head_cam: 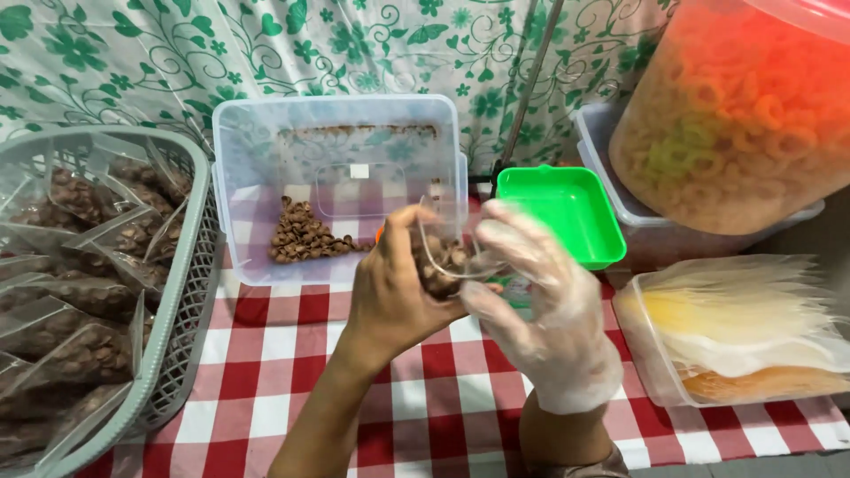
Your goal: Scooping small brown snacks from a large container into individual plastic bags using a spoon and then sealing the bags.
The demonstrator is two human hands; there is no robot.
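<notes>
1. Holding a small clear plastic bag w/ brown snack pieces inside, the bare left hand is curled round it from the left, fingers closed on the bag
2. Right hand, in a thin clear glove, touches the bag's right side; fingers bent & partly spread, blurred, so exact grip can't be told
3. Bag sits between both hands, above the red-white checked counter, just in front of a clear plastic tub
4. Tub has a small heap of the same brown pieces on its bottom
5. Left: grey mesh basket full of filled, packed bags
6. Right: green square tray, big clear jar of orange ring snacks, & a box of clear empty bags
</notes>
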